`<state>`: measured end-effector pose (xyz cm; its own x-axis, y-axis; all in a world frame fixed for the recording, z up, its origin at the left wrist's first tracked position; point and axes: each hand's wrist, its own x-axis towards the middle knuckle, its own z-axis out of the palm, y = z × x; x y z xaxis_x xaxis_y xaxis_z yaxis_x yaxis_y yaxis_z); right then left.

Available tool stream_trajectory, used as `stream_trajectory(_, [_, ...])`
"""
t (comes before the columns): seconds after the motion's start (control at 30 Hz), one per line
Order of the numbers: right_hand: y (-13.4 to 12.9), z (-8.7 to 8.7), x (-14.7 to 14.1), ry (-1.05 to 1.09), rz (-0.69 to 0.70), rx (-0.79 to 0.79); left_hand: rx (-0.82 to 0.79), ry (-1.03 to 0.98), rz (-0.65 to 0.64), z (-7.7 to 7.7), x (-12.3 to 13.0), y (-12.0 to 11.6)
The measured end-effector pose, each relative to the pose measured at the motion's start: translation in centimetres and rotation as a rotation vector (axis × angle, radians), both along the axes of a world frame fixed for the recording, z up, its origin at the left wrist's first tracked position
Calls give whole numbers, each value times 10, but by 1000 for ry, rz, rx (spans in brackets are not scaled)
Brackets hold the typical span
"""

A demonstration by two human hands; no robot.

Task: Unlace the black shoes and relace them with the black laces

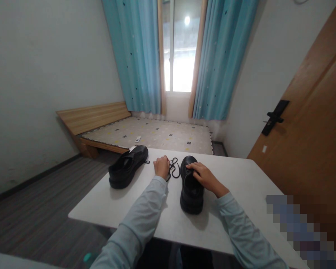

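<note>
Two black shoes rest on a white table. The right-hand shoe [192,201] points away from me, its opening facing up. My right hand [204,175] reaches over its front from the right, the thumb and fingers closed at the tongue and eyelet area. Between the shoes, my left hand [161,167] is closed low over the tabletop on a black shoelace [176,173], whose loops spill out to its right. The part inside the fist is hidden. The other shoe [123,173] sits at the left edge, angled away, with a small lace loop beside its toe.
The white table [235,213] has rounded corners. Beyond it stands a bed [162,134] with a small white object [138,139] on it. Blue curtains [140,56] flank a window. A brown door [305,112] with a black handle is at right.
</note>
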<state>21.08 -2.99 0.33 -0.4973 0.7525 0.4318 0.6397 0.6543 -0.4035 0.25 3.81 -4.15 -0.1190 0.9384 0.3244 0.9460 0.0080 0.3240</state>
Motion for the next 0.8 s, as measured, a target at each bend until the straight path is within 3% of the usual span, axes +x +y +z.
stream_trajectory(0.07, [0, 0, 0, 9, 5, -4, 52, -116, -45, 6, -2, 2])
stream_trajectory(0.2, [0, 0, -1, -1, 0, 2, 75, -469, -375, 18, -4, 1])
stream_trajectory(0.33, [1, -1, -2, -12, -21, 5, 30, -603, -590, 23, 1, -4])
stream_trajectory(0.8, [3, -4, -5, -30, -57, 4, -20, -545, -647, 26, -1, -14])
